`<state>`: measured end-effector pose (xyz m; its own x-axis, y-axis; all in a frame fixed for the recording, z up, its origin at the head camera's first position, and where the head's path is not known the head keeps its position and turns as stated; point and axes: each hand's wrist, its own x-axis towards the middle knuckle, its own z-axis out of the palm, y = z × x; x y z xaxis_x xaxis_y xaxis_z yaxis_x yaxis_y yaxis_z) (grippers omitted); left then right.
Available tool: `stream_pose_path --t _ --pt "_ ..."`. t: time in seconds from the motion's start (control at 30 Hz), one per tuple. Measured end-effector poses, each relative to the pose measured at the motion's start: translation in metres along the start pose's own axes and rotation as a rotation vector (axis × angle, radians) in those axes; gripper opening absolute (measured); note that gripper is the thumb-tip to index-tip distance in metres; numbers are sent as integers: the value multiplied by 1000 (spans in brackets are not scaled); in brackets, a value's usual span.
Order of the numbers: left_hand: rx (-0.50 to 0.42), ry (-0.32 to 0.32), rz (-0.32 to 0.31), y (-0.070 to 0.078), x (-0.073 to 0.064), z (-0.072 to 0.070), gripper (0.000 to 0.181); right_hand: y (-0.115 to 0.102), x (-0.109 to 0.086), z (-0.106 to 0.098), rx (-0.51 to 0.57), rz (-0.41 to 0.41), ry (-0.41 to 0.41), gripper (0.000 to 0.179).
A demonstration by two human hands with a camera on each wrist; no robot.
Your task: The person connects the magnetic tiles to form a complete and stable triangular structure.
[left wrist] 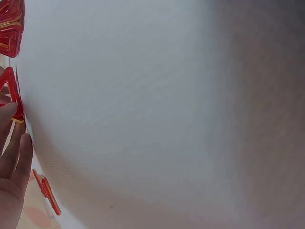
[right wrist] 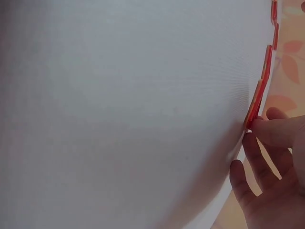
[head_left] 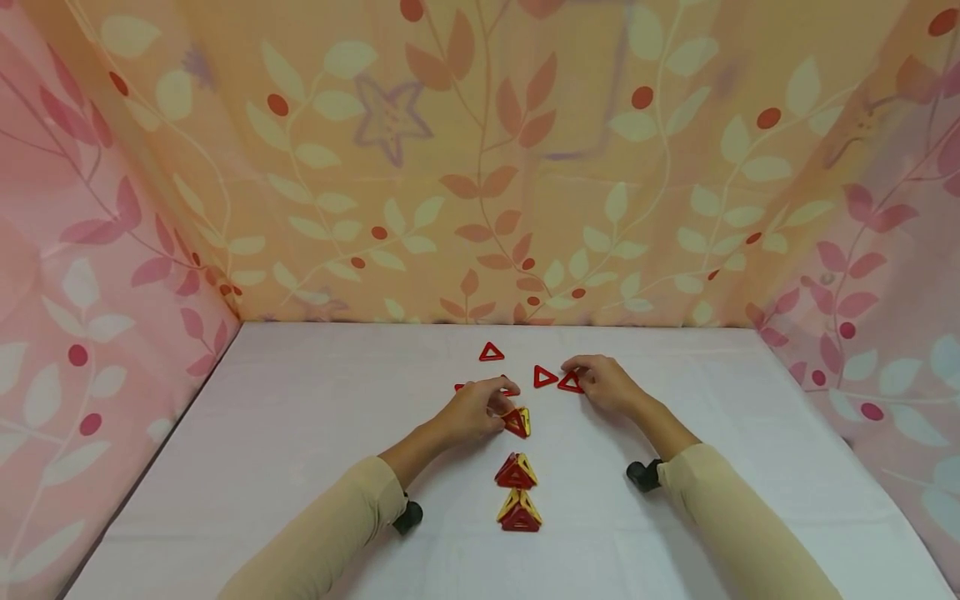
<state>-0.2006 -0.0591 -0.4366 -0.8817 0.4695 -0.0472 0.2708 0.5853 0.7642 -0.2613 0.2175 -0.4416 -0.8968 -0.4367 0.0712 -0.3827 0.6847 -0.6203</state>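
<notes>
In the head view my left hand [head_left: 471,410] pinches a small red-and-yellow piece [head_left: 517,422] made of triangular tiles standing against each other. Its thumb lies on the red face [left wrist: 19,102] in the left wrist view. To the right, my right hand [head_left: 609,383] has thumb and fingers on the edge of a flat red triangular tile [head_left: 570,382]. In the right wrist view that red tile [right wrist: 256,102] meets the thumb tip. Nearer to me, two red-and-yellow pyramids of tiles, a farther one [head_left: 516,472] and a nearer one [head_left: 519,512], stand in line.
Another red triangular tile [head_left: 544,377] lies just left of the right hand's tile, and one more red tile [head_left: 491,352] lies farther back. Red tiles behind the left hand are partly hidden. A white cloth [head_left: 300,400] covers the table; a patterned curtain [head_left: 480,208] rises behind.
</notes>
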Motion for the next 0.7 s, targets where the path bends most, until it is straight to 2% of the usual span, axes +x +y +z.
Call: stream_pose_path --t 0.37,0.7 --pt "-12 7 4 1 -1 0 46 -3 -13 0 -39 -16 -55 29" --pt "-17 7 6 0 -1 1 45 -9 -26 -1 -72 -68 -88 33"
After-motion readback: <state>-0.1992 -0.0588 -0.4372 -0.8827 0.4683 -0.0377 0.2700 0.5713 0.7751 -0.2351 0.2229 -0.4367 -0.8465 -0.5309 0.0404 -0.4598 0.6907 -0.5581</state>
